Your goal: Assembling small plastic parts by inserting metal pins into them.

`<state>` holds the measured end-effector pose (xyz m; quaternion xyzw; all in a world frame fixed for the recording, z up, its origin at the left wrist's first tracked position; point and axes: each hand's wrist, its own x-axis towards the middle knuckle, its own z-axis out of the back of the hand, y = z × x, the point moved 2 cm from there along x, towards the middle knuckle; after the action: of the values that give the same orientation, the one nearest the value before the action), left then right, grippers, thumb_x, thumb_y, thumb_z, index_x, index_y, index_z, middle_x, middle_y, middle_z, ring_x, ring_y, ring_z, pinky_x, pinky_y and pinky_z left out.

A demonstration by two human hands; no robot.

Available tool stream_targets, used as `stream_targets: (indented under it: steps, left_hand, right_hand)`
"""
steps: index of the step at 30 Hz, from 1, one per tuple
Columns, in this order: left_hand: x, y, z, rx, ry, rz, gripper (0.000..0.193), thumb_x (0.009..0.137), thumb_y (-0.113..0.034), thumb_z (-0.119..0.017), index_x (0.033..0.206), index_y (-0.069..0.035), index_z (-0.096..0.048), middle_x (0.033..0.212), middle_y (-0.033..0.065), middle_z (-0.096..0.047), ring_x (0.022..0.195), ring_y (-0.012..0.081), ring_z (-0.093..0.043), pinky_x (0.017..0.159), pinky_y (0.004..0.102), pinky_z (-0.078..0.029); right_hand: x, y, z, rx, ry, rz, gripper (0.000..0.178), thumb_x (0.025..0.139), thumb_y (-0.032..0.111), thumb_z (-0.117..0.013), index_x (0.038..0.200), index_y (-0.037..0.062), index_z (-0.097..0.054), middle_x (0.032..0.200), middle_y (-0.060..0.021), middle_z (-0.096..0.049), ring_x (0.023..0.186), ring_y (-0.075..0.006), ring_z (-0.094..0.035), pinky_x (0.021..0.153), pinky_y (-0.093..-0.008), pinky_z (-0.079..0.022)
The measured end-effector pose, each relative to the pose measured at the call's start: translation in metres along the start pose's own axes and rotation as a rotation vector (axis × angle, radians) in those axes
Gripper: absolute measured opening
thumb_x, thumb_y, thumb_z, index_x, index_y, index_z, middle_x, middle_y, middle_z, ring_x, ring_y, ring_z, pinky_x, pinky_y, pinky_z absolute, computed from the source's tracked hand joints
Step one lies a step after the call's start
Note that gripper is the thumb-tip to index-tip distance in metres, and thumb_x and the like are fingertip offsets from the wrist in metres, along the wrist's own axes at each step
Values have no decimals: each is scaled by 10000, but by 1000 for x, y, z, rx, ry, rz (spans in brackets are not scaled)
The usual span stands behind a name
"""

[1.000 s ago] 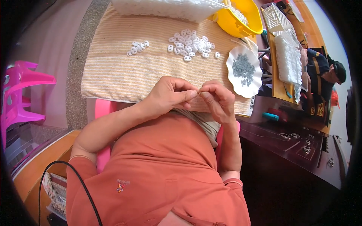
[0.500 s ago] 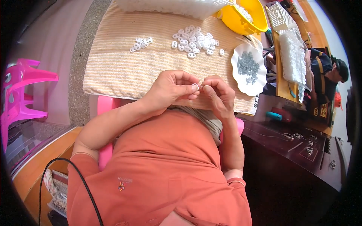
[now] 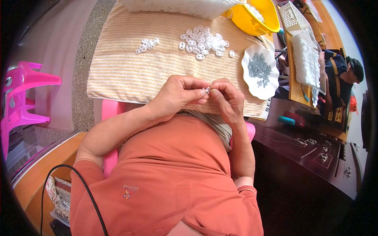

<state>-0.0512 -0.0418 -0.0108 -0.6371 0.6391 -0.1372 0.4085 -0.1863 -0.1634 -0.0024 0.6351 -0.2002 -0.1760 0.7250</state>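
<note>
Over the near edge of the striped towel, my left hand (image 3: pixel 182 93) pinches a small white oval piece with two holes (image 3: pixel 206 90) between thumb and fingertips. My right hand (image 3: pixel 228 97) meets it there, thumb and index finger pressed together at the piece's right side. Whether the right fingertips also hold a tiny part is hidden. Beyond the hands lies a loose pile of white two-holed oval pieces (image 3: pixel 201 41), with a smaller group (image 3: pixel 147 45) to its left. A white scalloped plate (image 3: pixel 250 87) at the right bears many small grey translucent bits (image 3: pixel 258 70).
The striped towel (image 3: pixel 122 74) covers the tabletop. At the far side stand a clear bag of white pieces (image 3: pixel 173 8) and a yellow basket (image 3: pixel 244 24). A pink stool (image 3: pixel 27 94) is at the left. Another person (image 3: pixel 340 74) sits at a bench on the right.
My fingertips have shifted slightly, and the white piece between them now shows its holes more plainly. Both hands stay in about the same place.
</note>
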Motion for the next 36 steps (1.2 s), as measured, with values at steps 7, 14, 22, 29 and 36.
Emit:
stream_targets:
  steps: [7,14,22,29,36]
  left_hand:
    - [1,0,-1,-6,18,-31,238,908,-66,-625,1138,-8,-619,989,44,-659,845,91,-636,779,229,-554]
    - [0,-1,-2,-14,-5,-12,203,905,-42,-618,1101,10,-620,953,52,-658,824,92,-639,761,227,-562]
    - [-1,0,-1,-22,-6,-10,211,907,-26,-608,1110,32,-619,941,63,-658,802,90,-638,735,219,-566]
    - [-1,1,-2,-18,-15,-15,208,902,-30,-616,1101,30,-630,937,58,-660,797,86,-636,728,211,-559]
    - [-1,1,-4,22,-38,-40,200,898,-23,-618,1091,22,-643,917,55,-665,773,85,-641,716,213,-563]
  right_hand:
    - [1,3,-2,-59,-11,39,47,883,-45,-599,924,-27,-612,920,-68,-580,839,-125,-546,747,-228,-441]
    - [1,2,-1,-84,-31,44,49,874,-54,-602,912,-26,-612,901,-66,-582,818,-125,-546,726,-232,-442]
    - [1,2,-1,-107,-29,66,52,862,-56,-612,901,-23,-617,886,-68,-587,803,-133,-550,719,-235,-442]
    - [1,3,0,-160,-13,70,42,860,-46,-615,891,-19,-625,868,-72,-595,794,-137,-559,713,-240,-444]
    - [1,4,-2,-208,-6,80,14,871,-26,-609,880,-15,-612,843,-70,-582,755,-134,-546,671,-245,-438]
